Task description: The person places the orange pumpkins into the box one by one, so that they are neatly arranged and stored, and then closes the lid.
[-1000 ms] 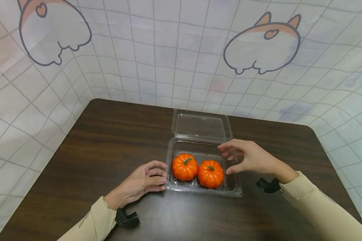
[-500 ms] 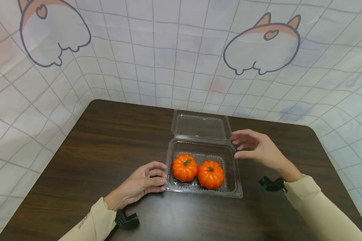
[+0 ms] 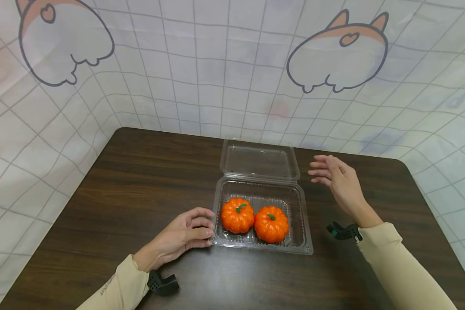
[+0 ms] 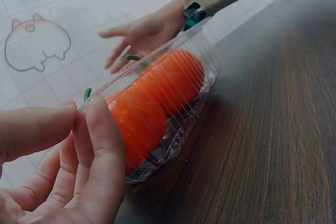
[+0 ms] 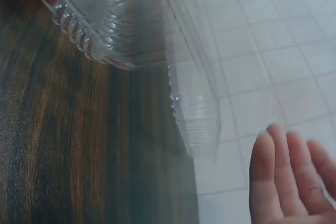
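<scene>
A clear plastic clamshell container [image 3: 306, 232] rests on the table, its clear lid [image 3: 259, 161] folded back away from me. Inside, two small orange pumpkins with green stems lie side by side, a left pumpkin [image 3: 237, 215] and a right pumpkin [image 3: 271, 224]. My left hand [image 3: 184, 234] pinches the container's left rim between thumb and fingers, as the left wrist view [image 4: 79, 161] shows closely. To the right of the lid, my right hand [image 3: 339, 181] is held above the table with fingers extended, touching nothing. In the right wrist view, its fingers [image 5: 286, 177] are apart from the container.
Dark wood-grain table [image 3: 139, 181] extends around the container. Behind it hangs a white gridded cloth [image 3: 201, 77] with cartoon animal prints, also running along both sides. Each wrist carries a black camera mount, such as the left mount [image 3: 162, 282].
My right hand has moved from over the container's right side to beyond the lid's right edge, turning and straightening its fingers. The left hand, container and pumpkins have stayed in place.
</scene>
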A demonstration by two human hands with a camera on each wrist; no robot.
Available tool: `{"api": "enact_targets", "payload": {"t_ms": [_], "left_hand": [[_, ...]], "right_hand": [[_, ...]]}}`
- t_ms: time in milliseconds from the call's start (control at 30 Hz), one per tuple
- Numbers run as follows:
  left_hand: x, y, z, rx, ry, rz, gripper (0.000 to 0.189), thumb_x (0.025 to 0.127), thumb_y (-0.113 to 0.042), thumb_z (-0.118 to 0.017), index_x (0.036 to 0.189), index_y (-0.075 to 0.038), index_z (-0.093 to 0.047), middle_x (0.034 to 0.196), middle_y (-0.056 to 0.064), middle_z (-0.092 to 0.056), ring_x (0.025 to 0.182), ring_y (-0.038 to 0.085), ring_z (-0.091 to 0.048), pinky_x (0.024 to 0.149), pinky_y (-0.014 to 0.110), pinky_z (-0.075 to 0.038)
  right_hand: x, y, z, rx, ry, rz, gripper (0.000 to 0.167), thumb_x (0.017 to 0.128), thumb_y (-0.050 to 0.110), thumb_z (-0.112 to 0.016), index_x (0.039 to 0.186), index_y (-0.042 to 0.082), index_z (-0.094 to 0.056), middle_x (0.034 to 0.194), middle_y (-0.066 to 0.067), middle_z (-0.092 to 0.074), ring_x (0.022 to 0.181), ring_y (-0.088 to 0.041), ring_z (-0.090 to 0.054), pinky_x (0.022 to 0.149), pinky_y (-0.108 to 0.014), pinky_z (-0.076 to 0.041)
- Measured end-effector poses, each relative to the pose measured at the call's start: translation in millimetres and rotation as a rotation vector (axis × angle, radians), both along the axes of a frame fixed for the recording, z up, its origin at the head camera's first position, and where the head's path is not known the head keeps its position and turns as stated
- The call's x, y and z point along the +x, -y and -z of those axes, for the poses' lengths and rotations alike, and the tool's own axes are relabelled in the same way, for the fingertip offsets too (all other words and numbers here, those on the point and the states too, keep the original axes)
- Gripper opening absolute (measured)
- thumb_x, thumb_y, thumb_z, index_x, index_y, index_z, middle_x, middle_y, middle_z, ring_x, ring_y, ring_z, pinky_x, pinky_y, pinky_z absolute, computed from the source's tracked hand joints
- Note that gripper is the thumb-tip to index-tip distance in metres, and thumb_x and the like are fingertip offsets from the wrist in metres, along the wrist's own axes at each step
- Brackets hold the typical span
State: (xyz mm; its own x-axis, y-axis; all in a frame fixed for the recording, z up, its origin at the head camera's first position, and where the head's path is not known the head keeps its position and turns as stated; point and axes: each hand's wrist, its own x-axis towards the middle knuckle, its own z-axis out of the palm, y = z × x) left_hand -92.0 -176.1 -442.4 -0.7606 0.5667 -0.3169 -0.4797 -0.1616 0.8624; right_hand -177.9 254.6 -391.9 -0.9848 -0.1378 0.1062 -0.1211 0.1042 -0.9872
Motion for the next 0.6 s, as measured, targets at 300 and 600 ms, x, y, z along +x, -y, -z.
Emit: {"api": "enact_targets", "payload": {"t_ms": [300,600], "left_hand": [[0.9,0.4,-0.6,-0.001,-0.004,0.001,0.047,0.096,-0.008,-0.073,0.135,-0.007,-0.047,0.104,-0.001,-0.065,0.087,0.013,-0.066,0.086,0.030,-0.064],[0.6,-0.5,0.1,0.000,0.010,-0.004,0.046,0.095,-0.006,-0.073,0.134,-0.009,-0.048,0.103,-0.002,-0.065,0.086,0.012,-0.067,0.085,0.030,-0.064]], "right_hand": [[-13.0,-12.0,15.0,-0.179,0.214,0.026,0.063,0.106,0.054,-0.043,0.148,0.007,-0.047,0.122,0.004,-0.067,0.107,-0.009,-0.072,0.094,-0.019,-0.059],[-24.9,-14.0,25.1,-0.197,0.389,-0.107,0.093,0.103,0.067,-0.030,0.164,-0.001,-0.013,0.169,-0.029,-0.022,0.121,-0.005,-0.068,0.102,-0.022,-0.057]]}}
